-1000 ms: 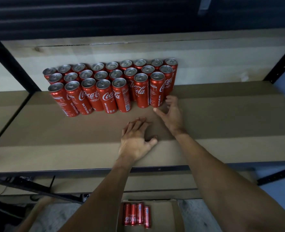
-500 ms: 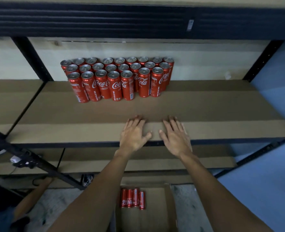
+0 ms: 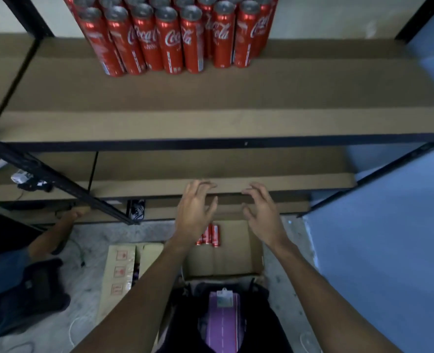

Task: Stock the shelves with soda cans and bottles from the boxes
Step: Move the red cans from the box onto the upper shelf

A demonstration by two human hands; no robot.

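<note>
Left hand (image 3: 194, 212), right hand (image 3: 263, 214) empty, fingers spread, above open box (image 3: 236, 258); cans (image 3: 209, 235) below left hand.

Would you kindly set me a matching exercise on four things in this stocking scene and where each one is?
1 upright Coca-Cola cans
2 lying Coca-Cola cans
3 left hand
4 printed carton

A in the open cardboard box
B empty, in the air
C on the shelf
D on the floor beside that box

Pairs: 1-C, 2-A, 3-B, 4-D.
</note>
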